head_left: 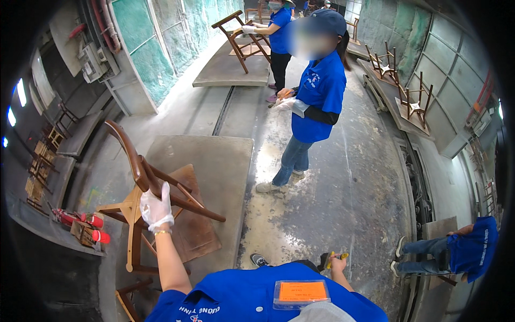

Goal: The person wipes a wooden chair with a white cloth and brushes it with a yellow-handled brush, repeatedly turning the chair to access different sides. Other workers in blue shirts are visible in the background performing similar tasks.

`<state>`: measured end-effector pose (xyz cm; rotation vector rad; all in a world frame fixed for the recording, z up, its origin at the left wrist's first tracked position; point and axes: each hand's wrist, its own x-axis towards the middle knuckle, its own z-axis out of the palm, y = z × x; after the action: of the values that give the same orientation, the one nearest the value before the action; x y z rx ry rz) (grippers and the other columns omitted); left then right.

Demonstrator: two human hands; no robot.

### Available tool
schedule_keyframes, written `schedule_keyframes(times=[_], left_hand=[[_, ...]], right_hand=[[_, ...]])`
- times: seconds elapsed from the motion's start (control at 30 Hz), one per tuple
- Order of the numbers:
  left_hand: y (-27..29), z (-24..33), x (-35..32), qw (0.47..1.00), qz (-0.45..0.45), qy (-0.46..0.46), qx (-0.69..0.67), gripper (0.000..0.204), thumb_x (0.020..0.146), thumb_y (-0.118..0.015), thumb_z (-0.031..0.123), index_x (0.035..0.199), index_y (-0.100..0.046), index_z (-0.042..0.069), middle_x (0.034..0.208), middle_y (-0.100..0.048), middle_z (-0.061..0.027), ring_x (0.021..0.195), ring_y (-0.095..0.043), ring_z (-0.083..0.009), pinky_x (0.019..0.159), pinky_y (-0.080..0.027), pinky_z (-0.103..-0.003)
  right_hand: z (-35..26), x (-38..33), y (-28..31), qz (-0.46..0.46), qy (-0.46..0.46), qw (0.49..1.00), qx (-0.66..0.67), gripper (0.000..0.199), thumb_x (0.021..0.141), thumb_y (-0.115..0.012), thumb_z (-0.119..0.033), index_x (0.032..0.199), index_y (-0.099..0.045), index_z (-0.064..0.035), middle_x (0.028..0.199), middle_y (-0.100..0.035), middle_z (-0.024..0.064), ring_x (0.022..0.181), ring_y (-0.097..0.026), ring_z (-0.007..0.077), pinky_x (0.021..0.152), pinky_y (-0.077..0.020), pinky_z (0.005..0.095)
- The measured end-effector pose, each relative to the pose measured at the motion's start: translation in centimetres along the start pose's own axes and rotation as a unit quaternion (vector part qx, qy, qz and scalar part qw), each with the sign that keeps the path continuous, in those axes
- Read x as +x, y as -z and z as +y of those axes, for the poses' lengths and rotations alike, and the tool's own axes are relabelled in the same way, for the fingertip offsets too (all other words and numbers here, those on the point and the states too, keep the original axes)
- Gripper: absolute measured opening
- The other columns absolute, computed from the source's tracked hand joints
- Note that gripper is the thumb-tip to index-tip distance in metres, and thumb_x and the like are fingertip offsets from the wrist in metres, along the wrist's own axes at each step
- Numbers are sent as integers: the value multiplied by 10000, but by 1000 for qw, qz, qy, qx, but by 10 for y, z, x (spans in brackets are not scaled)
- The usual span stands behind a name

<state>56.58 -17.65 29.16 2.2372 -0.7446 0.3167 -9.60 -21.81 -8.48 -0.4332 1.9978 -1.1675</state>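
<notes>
The left hand (156,206), in a white glove, is closed around a dark rail of a wooden chair (155,198) that lies tipped over on a low grey bench (225,161) to the person's left — the grip is wrapped round the rail where the curved back meets the frame. The chair's long axis runs from lower left, where its pale legs stick out past the edge of the bench toward the floor, up to the dark curved top rail (124,145), which arcs up and away toward the upper left; one long dark rail points right and slightly down across the bench. The right hand (337,262) hangs low by the person's hip, fingers pinched shut on a small yellow-handled tool (333,258) whose kind cannot be made out. Ahead stands a co-worker in a blue shirt (321,91) and cap; farther off another person holds a second chair (241,40) on another bench.
</notes>
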Motion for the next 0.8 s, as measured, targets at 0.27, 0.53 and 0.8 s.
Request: schedule_keyframes(times=[0.27,0.53,0.8], left_hand=[[48,-121,-38,963,-24,-110,244,631,835,-857,194,1405,-632,45,1445,-644,-147,1381,-577,-340,1167,-468,-456],[77,-144,-43,970,91,27,224,535,858,-831,216,1347,-678,62,1375,-691,-184,1226,-680,-391,1025,-548,-470],[125,-149,-44,905,-145,228,329,568,760,-838,420,1145,-768,8,1073,-752,-309,1072,-734,-443,907,-604,-488]], right_hand=[[-2,1,39,68,51,934,-348,66,806,-705,-13,854,-701,-58,819,-750,104,784,-750,227,709,-580,389],[-5,40,-8,-23,138,974,-180,95,850,-723,-93,917,-732,-27,854,-765,119,813,-742,242,696,-569,418],[-47,6,-95,-96,165,957,-221,50,826,-723,-41,874,-707,-38,847,-752,99,806,-729,208,730,-576,382]])
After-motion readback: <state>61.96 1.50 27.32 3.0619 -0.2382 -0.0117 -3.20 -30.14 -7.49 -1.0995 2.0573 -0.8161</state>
